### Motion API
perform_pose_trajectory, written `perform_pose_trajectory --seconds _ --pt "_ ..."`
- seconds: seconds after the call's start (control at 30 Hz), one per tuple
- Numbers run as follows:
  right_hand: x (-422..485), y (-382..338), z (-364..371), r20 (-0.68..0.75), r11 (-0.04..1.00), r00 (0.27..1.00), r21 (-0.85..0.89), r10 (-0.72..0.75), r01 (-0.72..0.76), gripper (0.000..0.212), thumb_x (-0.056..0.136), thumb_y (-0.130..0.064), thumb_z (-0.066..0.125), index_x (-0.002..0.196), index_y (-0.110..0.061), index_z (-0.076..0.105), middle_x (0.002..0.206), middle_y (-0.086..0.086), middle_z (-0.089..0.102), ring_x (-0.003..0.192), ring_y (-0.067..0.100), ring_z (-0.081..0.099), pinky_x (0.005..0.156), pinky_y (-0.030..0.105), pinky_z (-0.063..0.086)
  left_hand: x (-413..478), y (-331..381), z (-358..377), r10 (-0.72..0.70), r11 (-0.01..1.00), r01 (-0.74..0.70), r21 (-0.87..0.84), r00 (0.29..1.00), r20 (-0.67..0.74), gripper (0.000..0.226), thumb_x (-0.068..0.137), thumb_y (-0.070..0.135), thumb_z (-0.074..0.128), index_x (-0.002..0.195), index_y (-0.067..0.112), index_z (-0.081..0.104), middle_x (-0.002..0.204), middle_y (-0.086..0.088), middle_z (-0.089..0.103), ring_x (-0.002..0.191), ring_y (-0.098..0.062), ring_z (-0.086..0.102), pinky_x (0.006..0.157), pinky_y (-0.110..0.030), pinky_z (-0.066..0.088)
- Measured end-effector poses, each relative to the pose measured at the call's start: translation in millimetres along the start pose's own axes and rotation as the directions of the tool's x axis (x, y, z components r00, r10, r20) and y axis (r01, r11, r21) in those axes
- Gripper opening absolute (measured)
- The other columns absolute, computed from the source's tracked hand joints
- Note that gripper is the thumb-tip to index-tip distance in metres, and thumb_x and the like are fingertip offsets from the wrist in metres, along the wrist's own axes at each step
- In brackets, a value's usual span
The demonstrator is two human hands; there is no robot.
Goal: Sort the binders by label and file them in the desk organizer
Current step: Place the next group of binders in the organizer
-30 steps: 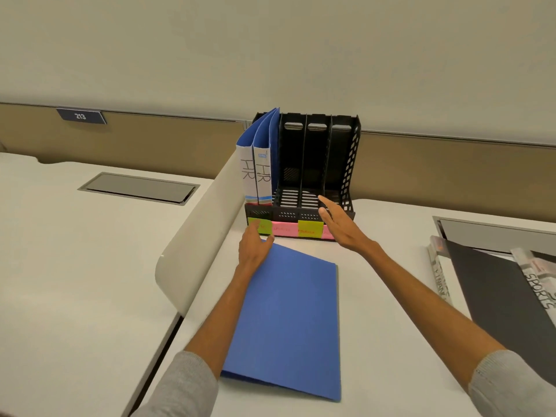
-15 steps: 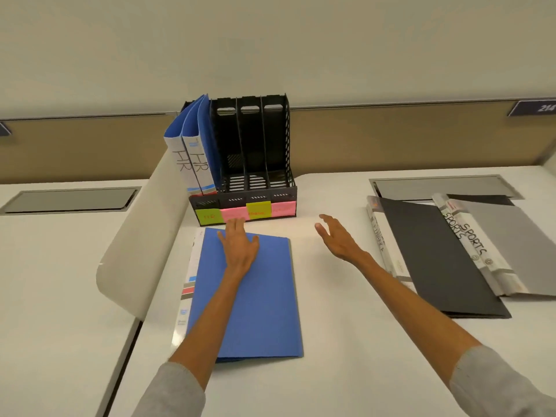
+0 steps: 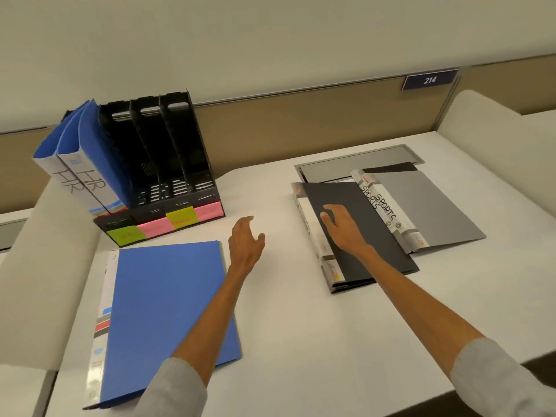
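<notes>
With open fingers (image 3: 331, 219) the right hand (image 3: 346, 228) hangs over the black binder (image 3: 382, 254) lying on the bench (image 3: 285, 296) at four o'clock from the desk organizer (image 3: 180, 176); it looks stiff, slick and probably light, best gripped by its spine (image 3: 311, 227).

A black plastic desk organizer (image 3: 202, 155) stood upper left, two blue HR binders (image 3: 87, 182) at its left end; a flat blue plastic binder (image 3: 162, 311) lay below it; a black binder (image 3: 382, 251) and a grey SPORTS binder (image 3: 427, 206) lay centre right

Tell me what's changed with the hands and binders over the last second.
The right hand left the organizer front and moved right onto the black binder, fingers open. The left hand came off the blue binder, gripping nothing. The HR binders, blue binder and SPORTS binder stayed put.
</notes>
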State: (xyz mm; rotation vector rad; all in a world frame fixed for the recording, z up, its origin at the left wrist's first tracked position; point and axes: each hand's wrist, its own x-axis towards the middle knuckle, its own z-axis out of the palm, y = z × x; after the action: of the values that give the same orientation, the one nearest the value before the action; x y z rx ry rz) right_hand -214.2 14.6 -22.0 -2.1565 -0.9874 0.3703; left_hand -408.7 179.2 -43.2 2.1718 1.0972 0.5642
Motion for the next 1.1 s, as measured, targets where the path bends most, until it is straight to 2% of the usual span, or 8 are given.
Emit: perform_pose_trajectory --seconds 0.27,0.4,0.53,0.63,0.73,0.83,1.03,1.1 --pt "-4.8 59.1 -54.6 -0.129 0.998 0.989 0.026 0.065 -0.062 0.036 0.103 -0.03 0.046 0.133 -0.01 0.049 0.14 0.008 0.046 0.132 0.022 0.043 0.107 0.034 0.037 5.6 70.7 67.8 0.057 0.998 -0.056 -0.019 0.994 0.089 0.05 0.094 0.025 0.061 0.14 0.014 0.045 0.149 -0.006 0.043 0.138 -0.024 0.039 0.115 -0.042 0.031" --pt "-4.5 90.2 -83.9 -0.182 0.992 0.975 0.034 0.127 -0.122 0.037 0.101 -0.03 0.05 0.133 -0.013 0.047 0.144 0.008 0.044 0.132 0.024 0.044 0.104 0.041 0.045 11.8 106.0 103.7 0.093 0.995 -0.09 -0.035 0.99 0.109 0.047 0.094 0.028 0.061 0.138 0.016 0.047 0.146 -0.005 0.046 0.135 -0.025 0.041 0.113 -0.042 0.031" --pt "-2.0 126.3 -116.6 -0.192 0.979 0.96 0.023 0.204 -0.203 0.04 0.098 -0.028 0.055 0.134 -0.012 0.045 0.142 0.01 0.044 0.126 0.025 0.049 0.097 0.034 0.049 13.8 141.4 141.3 0.165 0.985 -0.157 -0.072 0.98 0.111 0.04 0.092 0.021 0.062 0.131 0.013 0.055 0.137 -0.006 0.054 0.129 -0.023 0.046 0.109 -0.039 0.036" --pt "0.2 153.6 -137.7 -0.176 0.963 0.95 -0.038 0.256 -0.266 0.044 0.098 -0.029 0.055 0.137 -0.011 0.043 0.146 0.01 0.039 0.132 0.026 0.044 0.102 0.036 0.045 12.7 166.3 168.9 0.208 0.969 -0.185 -0.161 0.968 0.142 0.032 0.091 0.016 0.062 0.123 0.01 0.061 0.124 -0.006 0.061 0.117 -0.02 0.055 0.102 -0.033 0.043" --pt "1.5 177.2 -153.5 -0.145 0.921 0.922 -0.103 0.36 -0.376 0.053 0.098 -0.036 0.053 0.142 -0.01 0.037 0.15 0.011 0.034 0.136 0.029 0.038 0.109 0.046 0.04 9.6 189.9 195.6 0.181 0.955 -0.121 -0.272 0.962 0.205 0.028 0.09 0.014 0.064 0.117 0.009 0.064 0.111 -0.004 0.066 0.102 -0.018 0.061 0.094 -0.033 0.051" --pt "4.0 195.5 -166.2 -0.117 0.882 0.893 -0.144 0.435 -0.449 0.062 0.098 -0.042 0.05 0.147 -0.008 0.031 0.152 0.013 0.031 0.138 0.031 0.035 0.111 0.05 0.035 11.2 208.1 218.2 0.119 0.944 -0.031 -0.329 0.961 0.25 0.029 0.09 0.016 0.065 0.118 0.009 0.063 0.109 -0.003 0.066 0.095 -0.014 0.061 0.09 -0.032 0.053" --pt "9.0 219.9 -179.8 -0.091 0.864 0.885 -0.192 0.456 -0.465 0.063 0.099 -0.046 0.046 0.147 -0.009 0.031 0.153 0.013 0.032 0.14 0.03 0.033 0.112 0.05 0.033 20.1 226.8 253.5 0.022 0.965 0.082 -0.248 0.921 0.388 0.046 0.088 0.032 0.069 0.125 0.006 0.06 0.12 -0.004 0.064 0.105 -0.018 0.061 0.095 -0.039 0.052" --pt "7.3 227.2 -178.9 -0.067 0.855 0.892 -0.259 0.447 -0.449 0.061 0.099 -0.047 0.045 0.146 -0.009 0.034 0.152 0.011 0.034 0.139 0.029 0.034 0.112 0.048 0.032 16.7 229.5 265.3 -0.011 0.964 0.128 -0.234 0.896 0.444 0.038 0.086 0.038 0.072 0.107 0.006 0.067 0.109 -0.002 0.069 0.098 -0.019 0.065 0.085 -0.039 0.055"
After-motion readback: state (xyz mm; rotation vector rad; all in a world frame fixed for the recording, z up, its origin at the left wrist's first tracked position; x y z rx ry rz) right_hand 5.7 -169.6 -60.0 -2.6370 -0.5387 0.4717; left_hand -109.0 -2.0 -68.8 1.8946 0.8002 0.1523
